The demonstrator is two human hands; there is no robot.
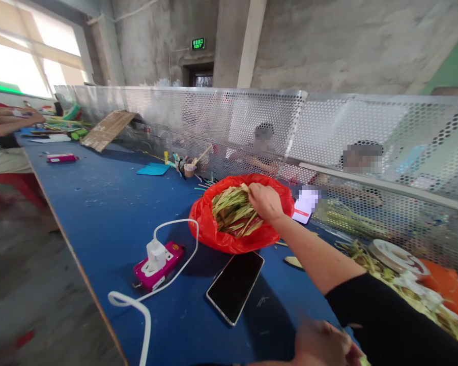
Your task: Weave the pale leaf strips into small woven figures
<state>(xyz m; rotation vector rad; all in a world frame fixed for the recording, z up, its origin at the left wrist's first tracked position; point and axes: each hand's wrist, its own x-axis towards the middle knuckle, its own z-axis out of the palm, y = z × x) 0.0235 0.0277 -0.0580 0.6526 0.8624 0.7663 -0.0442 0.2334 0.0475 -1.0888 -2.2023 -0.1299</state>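
My right hand [266, 202] reaches into a red plastic bag [234, 245] whose mouth stands wide open. Its fingers are closed on the dried leaf strips [229, 206], at a pale end near the top. These strips, green and straw-coloured, fill the bag. Low in the view, my left hand [324, 344] is blurred, its fingers curled together. A bit of pale yellow-green shows at its fingertips; what it holds is hard to make out. Just in front of the bag lies a dark-screened phone [236, 285].
Left of the phone sits a pink power strip [158, 267] with a white charger and looping cable. A lit phone [306, 204] leans by the perforated metal divider [198, 119]. Plant scraps and a tape roll [399, 258] lie right. People sit beyond the divider and far left.
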